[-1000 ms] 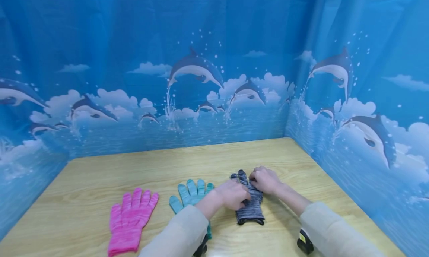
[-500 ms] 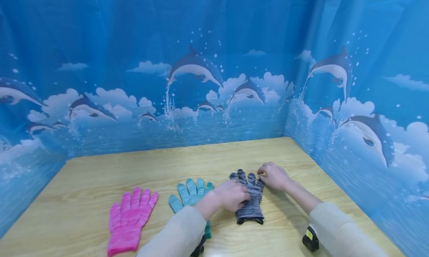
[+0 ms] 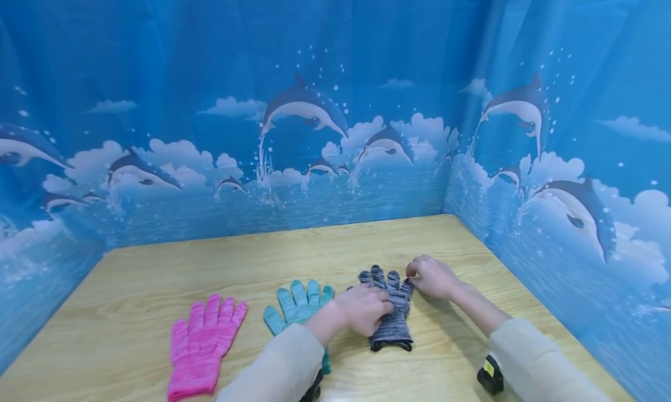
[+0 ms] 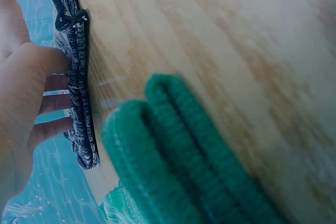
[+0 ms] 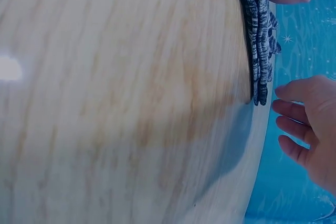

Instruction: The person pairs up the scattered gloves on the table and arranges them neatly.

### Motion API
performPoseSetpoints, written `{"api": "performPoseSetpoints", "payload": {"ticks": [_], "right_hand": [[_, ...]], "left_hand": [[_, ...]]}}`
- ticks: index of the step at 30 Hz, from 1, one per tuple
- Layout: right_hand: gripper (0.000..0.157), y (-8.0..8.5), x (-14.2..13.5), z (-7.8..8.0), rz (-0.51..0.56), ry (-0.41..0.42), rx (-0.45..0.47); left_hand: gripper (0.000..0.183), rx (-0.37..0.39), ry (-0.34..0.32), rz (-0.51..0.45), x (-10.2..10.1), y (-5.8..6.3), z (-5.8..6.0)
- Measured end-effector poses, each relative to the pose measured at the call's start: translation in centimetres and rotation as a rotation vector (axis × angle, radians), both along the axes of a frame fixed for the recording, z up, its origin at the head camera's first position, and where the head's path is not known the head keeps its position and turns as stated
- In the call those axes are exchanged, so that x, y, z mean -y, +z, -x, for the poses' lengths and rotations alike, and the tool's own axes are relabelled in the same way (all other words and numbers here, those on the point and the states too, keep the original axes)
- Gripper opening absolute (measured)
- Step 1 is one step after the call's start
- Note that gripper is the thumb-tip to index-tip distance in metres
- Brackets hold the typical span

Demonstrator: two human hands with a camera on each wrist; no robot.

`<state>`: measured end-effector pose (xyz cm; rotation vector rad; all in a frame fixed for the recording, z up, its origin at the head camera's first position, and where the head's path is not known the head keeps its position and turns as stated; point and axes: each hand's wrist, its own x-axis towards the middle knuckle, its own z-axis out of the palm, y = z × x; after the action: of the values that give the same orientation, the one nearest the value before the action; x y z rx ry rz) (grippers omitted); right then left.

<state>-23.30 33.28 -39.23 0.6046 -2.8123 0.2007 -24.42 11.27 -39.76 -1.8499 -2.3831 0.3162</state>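
A dark grey marled knit glove (image 3: 394, 317) lies flat on the table, fingers pointing away and cuff towards me. My left hand (image 3: 364, 309) rests on its left part, covering some of the palm; in the left wrist view the thumb and fingers (image 4: 55, 103) press on it without curling round. At the glove's rightmost fingertip is my right hand (image 3: 432, 277), its fingers loosely bent. The right wrist view shows a small gap between that hand (image 5: 315, 124) and the glove (image 5: 258, 40). A teal glove (image 3: 299, 309) lies partly hidden under my left forearm.
A pink glove (image 3: 204, 344) lies at the left on the wooden table (image 3: 236, 268). Blue dolphin-printed curtains (image 3: 220, 99) enclose the table's back and sides. A black wrist device (image 3: 490, 376) sits at my right sleeve.
My right hand has moved right, from over the grey glove to beside its outer fingertip. The glove's right fingers now show spread apart. The left hand has stayed in place.
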Motion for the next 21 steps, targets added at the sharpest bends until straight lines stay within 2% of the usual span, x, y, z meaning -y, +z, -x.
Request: {"api": "performPoseSetpoints", "payload": {"ticks": [4,9,14,21], "right_hand": [[0.005,-0.07,0.20,-0.06,-0.063,0.017,0.000],[0.010,-0.32,0.45,-0.23,-0.157,-0.026,0.036],[0.010,-0.46,0.51,-0.32,-0.140,-0.069,0.078],[0.010,-0.37,0.45,-0.25,-0.122,-0.084,0.109]], "left_hand": [[0.026,0.003,-0.001,-0.014,-0.06,-0.12,0.02],[0.025,0.004,-0.004,-0.029,-0.04,-0.13,-0.08],[0.024,0.018,0.005,-0.030,-0.07,-0.14,-0.13],[0.025,0.036,0.019,-0.027,-0.10,0.03,-0.11]]}}
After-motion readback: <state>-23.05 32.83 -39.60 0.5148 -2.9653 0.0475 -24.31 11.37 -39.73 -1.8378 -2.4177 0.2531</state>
